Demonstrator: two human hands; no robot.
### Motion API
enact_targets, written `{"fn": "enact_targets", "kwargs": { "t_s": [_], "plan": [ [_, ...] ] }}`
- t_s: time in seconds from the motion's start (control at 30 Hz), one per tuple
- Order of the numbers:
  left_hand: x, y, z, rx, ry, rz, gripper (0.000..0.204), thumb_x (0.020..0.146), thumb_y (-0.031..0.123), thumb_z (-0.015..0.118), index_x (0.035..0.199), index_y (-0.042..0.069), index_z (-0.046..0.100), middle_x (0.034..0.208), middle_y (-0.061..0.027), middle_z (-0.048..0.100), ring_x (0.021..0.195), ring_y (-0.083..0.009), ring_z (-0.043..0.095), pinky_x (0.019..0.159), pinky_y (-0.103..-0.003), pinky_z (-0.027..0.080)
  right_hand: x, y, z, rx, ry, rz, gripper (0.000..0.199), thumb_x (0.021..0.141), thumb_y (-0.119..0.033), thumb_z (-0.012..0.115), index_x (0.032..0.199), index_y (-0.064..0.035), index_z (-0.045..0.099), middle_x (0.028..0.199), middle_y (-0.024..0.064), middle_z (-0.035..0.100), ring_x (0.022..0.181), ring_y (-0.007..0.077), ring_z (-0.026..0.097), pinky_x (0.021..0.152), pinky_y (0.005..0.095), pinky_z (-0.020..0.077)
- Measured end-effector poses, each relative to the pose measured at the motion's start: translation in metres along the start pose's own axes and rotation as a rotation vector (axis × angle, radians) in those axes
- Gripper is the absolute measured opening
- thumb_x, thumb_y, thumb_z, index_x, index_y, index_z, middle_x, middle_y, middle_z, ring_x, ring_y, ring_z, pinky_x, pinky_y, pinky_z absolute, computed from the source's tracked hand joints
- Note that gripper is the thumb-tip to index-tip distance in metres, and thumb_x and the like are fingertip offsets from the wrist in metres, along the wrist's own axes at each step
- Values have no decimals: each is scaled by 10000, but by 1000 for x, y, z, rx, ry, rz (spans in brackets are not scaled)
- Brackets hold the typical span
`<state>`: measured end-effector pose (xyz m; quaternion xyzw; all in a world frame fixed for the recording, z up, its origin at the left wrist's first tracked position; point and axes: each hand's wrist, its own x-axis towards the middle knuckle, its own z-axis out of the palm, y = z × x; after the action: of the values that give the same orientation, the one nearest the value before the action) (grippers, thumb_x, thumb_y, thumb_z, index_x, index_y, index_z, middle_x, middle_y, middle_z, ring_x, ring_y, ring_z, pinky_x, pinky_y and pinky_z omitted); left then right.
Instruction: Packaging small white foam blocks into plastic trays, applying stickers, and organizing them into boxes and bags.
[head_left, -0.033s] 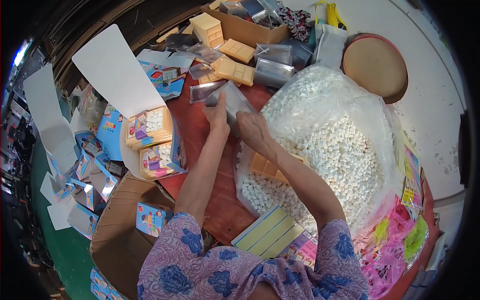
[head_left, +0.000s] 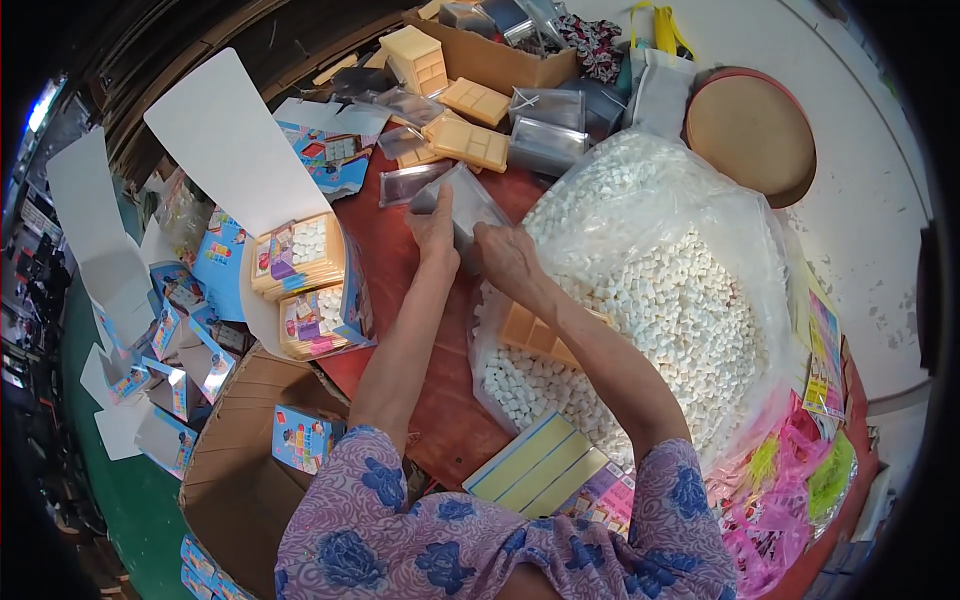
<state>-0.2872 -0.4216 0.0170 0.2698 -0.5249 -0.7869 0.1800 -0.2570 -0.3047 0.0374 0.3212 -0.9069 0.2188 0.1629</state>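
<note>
Over the red tabletop (head_left: 385, 265), my left hand (head_left: 434, 232) grips the left side of a clear greyish plastic cover (head_left: 474, 200), thumb along its face. My right hand (head_left: 505, 256) is closed on the cover's near right edge, its fingers curled under and partly hidden. Just beyond lies another clear cover (head_left: 402, 186) on the table. A peach compartment tray (head_left: 535, 335) rests under my right forearm, on a large clear bag full of small white cubes (head_left: 690, 300).
At the back are peach trays (head_left: 470, 143), stacked clear covers (head_left: 548, 145) and a cardboard box (head_left: 545, 68). To the left, an open blue carton (head_left: 350, 300) holds packed trays; a brown carton (head_left: 225, 440) stands nearer. A round brown-topped stool (head_left: 750, 130) is at back right.
</note>
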Motion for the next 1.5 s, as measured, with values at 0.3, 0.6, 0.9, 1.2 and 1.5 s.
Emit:
{"fn": "enact_targets", "kwargs": {
  "t_s": [0.3,0.6,0.9,1.2,1.5],
  "plan": [
    [-9,1,-4,7,-122,19,800,617,361,709,1169,-10,265,1139,-147,400,1025,-221,414,857,-299,345,-3,15,3,252,-16,5,95,688,-99,528,668,-17,484,626,184,545,614,350,535,557,421,413],
    [-21,-10,-18,-24,-189,97,864,648,340,689,1248,-9,175,1167,-134,385,1052,-213,398,876,-295,328,9,26,-11,588,-119,135,110,721,-99,545,691,-1,506,594,101,526,554,191,512,513,301,399],
    [-12,-12,-18,402,-22,474,685,758,365,563,1217,-32,246,1157,-162,406,1029,-218,427,853,-307,352,1,39,-34,1145,-150,346,97,766,-140,530,712,-61,512,669,-40,495,631,51,447,582,203,377],
    [-73,44,6,-395,-807,-536,302,795,217,535,1024,35,464,970,-70,534,878,-184,534,771,-308,444,-45,31,-88,1947,-188,499,165,788,-117,522,912,-9,505,825,52,547,750,129,536,674,268,452],
    [-170,9,89,16,-1240,-415,282,836,233,466,1052,52,467,922,-27,528,808,-107,528,688,-268,439,-165,58,-180,1230,221,767,291,782,-128,519,1056,-40,473,975,19,527,880,107,497,776,238,389]
  ]
}}
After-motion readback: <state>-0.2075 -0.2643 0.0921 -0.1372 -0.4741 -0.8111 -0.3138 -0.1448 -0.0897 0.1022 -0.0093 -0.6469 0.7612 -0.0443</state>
